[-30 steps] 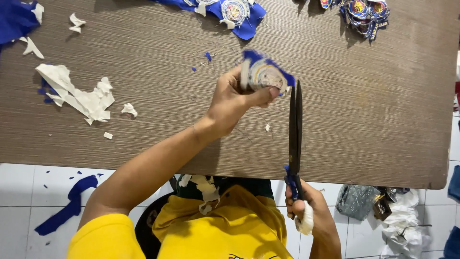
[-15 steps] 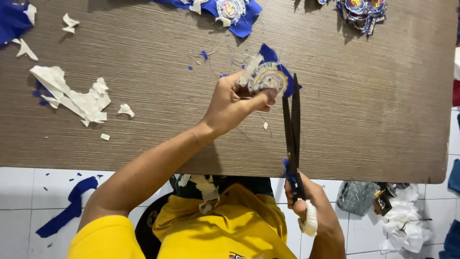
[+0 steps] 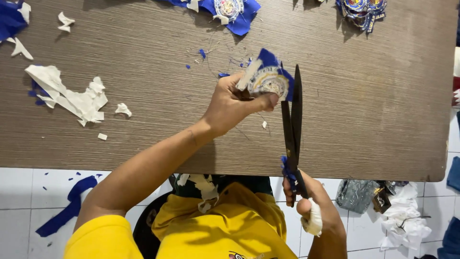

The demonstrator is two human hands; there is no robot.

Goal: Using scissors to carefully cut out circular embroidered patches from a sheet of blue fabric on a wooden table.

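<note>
My left hand pinches a round embroidered patch with blue cloth and white backing around its edge, held just above the brown wooden table. My right hand, with a white bandage on the thumb, grips the handles of long black scissors. The blades stand slightly apart, their tips at the patch's right edge, against the blue cloth.
White backing scraps lie at the table's left, with blue cloth in the far left corner. Two other patches rest along the far edge. Blue strips and crumpled white scraps litter the tiled floor.
The scissors' blades have parted and slid up to the patch's right edge. My left hand has turned the patch and shifted it slightly right.
</note>
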